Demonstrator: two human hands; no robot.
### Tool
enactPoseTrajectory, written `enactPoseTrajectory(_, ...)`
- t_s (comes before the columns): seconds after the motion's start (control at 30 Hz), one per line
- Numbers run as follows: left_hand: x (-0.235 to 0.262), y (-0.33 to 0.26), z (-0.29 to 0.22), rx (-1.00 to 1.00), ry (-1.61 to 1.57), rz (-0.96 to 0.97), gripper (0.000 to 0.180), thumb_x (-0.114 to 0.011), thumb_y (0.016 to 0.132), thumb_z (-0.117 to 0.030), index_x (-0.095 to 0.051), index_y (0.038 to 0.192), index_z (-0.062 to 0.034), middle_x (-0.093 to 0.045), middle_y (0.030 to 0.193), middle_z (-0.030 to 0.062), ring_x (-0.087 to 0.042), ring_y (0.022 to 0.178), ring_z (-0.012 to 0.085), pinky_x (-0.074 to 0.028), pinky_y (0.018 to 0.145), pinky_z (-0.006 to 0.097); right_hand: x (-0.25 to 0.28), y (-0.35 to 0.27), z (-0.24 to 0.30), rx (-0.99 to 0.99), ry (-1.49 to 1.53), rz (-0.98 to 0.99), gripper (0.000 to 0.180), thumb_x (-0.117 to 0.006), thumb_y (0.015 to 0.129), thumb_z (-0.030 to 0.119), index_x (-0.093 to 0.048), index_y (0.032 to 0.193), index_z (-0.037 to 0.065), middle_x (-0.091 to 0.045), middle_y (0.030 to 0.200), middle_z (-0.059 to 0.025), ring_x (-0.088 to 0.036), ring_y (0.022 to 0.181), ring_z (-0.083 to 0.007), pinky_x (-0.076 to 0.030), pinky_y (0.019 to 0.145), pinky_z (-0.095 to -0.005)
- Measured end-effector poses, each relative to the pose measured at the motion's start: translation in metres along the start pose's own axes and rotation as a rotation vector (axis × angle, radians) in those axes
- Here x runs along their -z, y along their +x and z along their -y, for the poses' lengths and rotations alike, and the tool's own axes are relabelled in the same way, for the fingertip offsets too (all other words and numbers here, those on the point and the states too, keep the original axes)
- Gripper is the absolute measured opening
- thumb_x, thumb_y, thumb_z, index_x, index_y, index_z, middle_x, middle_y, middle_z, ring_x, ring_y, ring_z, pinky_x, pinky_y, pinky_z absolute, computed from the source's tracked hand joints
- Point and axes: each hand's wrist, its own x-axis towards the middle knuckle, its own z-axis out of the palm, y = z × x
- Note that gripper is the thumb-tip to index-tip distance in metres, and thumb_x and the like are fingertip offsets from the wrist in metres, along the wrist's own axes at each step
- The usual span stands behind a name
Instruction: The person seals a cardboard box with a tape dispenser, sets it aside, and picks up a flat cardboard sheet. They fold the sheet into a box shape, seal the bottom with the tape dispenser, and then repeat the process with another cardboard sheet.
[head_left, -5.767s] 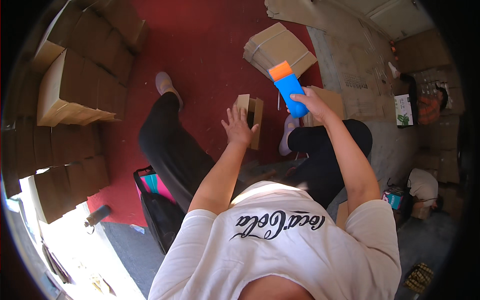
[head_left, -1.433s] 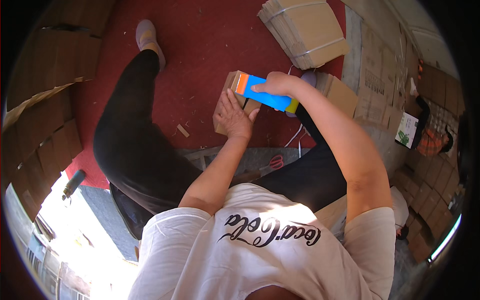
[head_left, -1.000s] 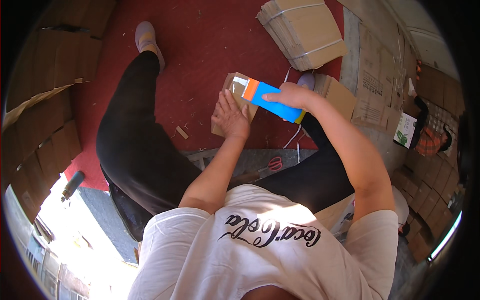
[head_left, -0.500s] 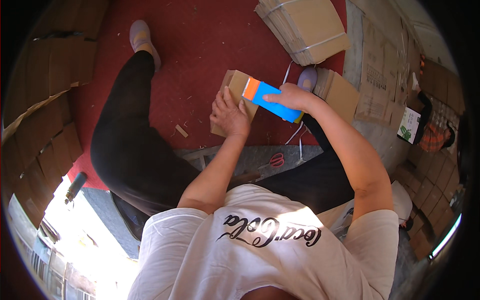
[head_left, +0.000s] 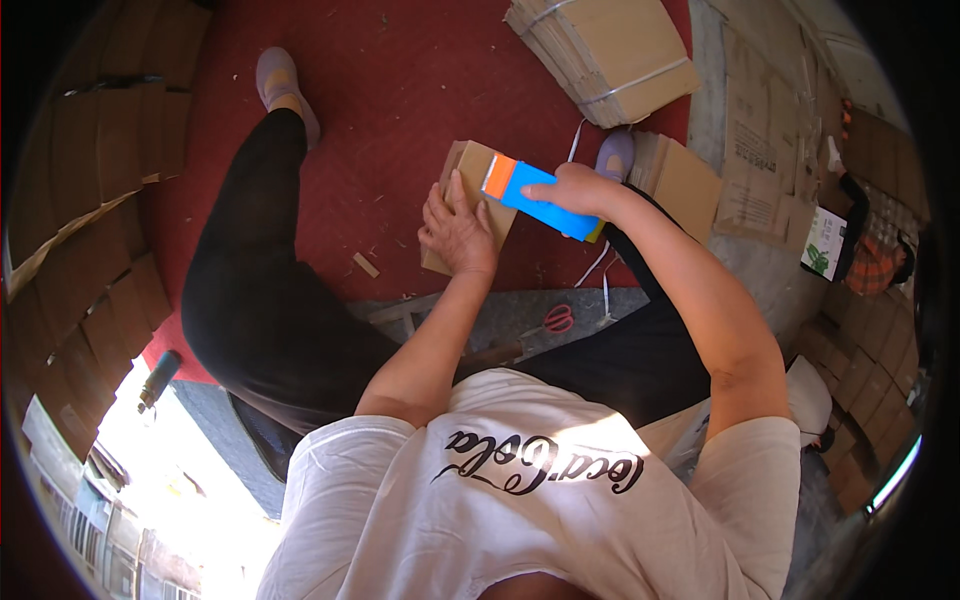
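A small brown cardboard box [head_left: 462, 158] stands tilted in front of me over the red floor covering. My left hand [head_left: 460, 228] presses on its near left side, fingers laid over the cardboard, holding it. In my right hand [head_left: 580, 190] is a flat blue tool with an orange end [head_left: 535, 197], a pale strip along its tip and a bit of yellow at its rear; its exact kind is unclear. My thumb rests on the blue face. The orange tip meets the upper right part of the box.
Red-handled scissors [head_left: 558, 319] lie between my legs. Strapped flat cartons [head_left: 630, 55] are at the far right, with another cardboard stack [head_left: 680, 180] nearer. Brown cartons [head_left: 110, 140] line the left. Another person [head_left: 872, 262] is at the far right beside a white printed box [head_left: 824, 242].
The view has shifted slightly. Both hands, the box and the blue tool keep nearly the same positions; the tool has moved very slightly left.
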Motion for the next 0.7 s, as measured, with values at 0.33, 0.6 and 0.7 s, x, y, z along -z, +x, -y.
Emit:
enactPoseTrajectory(0.33,0.016,0.001,-0.016,-0.125,0.102,0.110,0.115,-0.077,0.060,-0.050,-0.013,0.146,-0.0091,-0.016,0.148,0.0194,-0.022,0.134,0.0351,-0.027,0.096,0.056,0.004,-0.008,0.010,-0.025,0.106,0.051,0.065,-0.063,0.077,0.055,-0.064,0.083,-0.010,-0.065,0.080,-0.0239,-0.066,0.067,-0.0287,-0.052,0.062,-0.0382)
enactPoseTrajectory(0.6,0.035,0.030,-0.002,-0.211,0.092,0.035,0.107,-0.075,0.060,-0.042,-0.018,0.144,-0.0076,-0.023,0.145,0.0191,-0.030,0.128,0.0360,-0.027,0.095,0.054,0.008,0.000,0.018,0.129,0.114,-0.001,0.069,-0.063,0.075,0.058,-0.065,0.088,-0.010,-0.065,0.081,-0.0251,-0.066,0.073,-0.0309,-0.051,0.067,-0.0389)
enactPoseTrajectory(0.7,0.030,0.038,0.006,-0.202,0.121,0.032,0.109,-0.074,0.061,-0.047,-0.017,0.144,-0.0070,-0.023,0.146,0.0191,-0.030,0.129,0.0348,-0.028,0.095,0.052,-0.003,0.003,0.029,0.173,-0.011,-0.090,0.070,-0.061,0.075,0.059,-0.065,0.088,-0.009,-0.064,0.084,-0.0267,-0.066,0.079,-0.0333,-0.050,0.071,-0.0392)
